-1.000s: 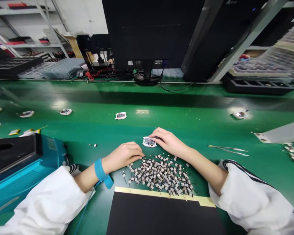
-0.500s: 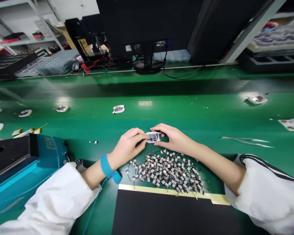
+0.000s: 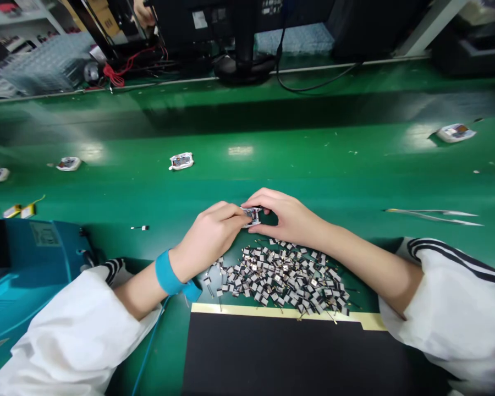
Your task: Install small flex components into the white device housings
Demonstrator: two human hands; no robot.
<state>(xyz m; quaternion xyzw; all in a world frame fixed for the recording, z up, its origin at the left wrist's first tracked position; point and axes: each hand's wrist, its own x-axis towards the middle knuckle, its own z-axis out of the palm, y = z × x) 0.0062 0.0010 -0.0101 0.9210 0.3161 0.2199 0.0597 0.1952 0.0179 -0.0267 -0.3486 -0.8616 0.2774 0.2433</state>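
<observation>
We've got the white-framed unit [image 3: 253, 216] just beyond the far edge of the parts pile [image 3: 289, 278], our landmark here. Right hand [image 3: 286, 217] curves in a C around it — thumb at the near edge, fingers at the far edge, spread only as wide as the frame, so we read that as a hold. Left hand [image 3: 214, 228] has its fingertips bunched on the unit's left part; we can't tell whether they pinch something or just press, as the fingers hide it. Main risk: the left pushes harder than the right braces, the frame tips or skids, and exposed innards get scuffed. Second: both hands work right over the pile's far fringe, so a dropped wrist could sweep leaded parts along or hook a thin lead. Some leads already overlap the yellow strip [image 3: 280, 312] on the pile's near side, so a sleeve brushing there could drag them. Blue wrist strap [image 3: 167, 273] is left of the pile, its cord [image 3: 146, 352] running toward us — if it snags, it tugs the left hand mid-press. Tweezers [image 3: 433, 214] lie well right of the pile, a lone part [image 3: 142, 227] well left; easy to overlook that one.
</observation>
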